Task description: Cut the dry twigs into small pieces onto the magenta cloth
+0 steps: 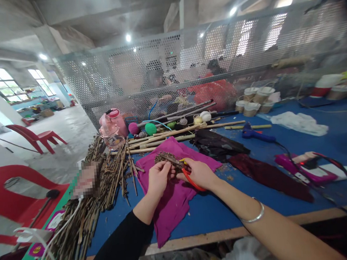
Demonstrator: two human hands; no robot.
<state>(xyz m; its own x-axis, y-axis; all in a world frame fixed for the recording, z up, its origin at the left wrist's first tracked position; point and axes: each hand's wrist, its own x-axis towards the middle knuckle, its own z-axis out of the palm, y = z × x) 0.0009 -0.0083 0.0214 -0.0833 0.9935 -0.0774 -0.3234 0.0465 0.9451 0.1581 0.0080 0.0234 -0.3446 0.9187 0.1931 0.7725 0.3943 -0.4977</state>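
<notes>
My left hand (159, 177) is closed around a dry brown twig bundle (167, 158) held over a magenta cloth (174, 185). My right hand (199, 172) grips red-handled scissors (189, 175), whose blades meet the bundle's right end. Both hands touch above the cloth's middle. A silver bangle (254, 214) circles my right wrist, and a black sleeve covers my left forearm.
A heap of dry twigs (86, 207) lies along the blue table's (215, 214) left side. Bamboo sticks (168, 136), yarn balls, a pink bottle (114, 128), dark cloths (219, 144), a blue glue gun (255, 134) and cables lie beyond. People sit behind a mesh panel (187, 65). Red chairs stand left.
</notes>
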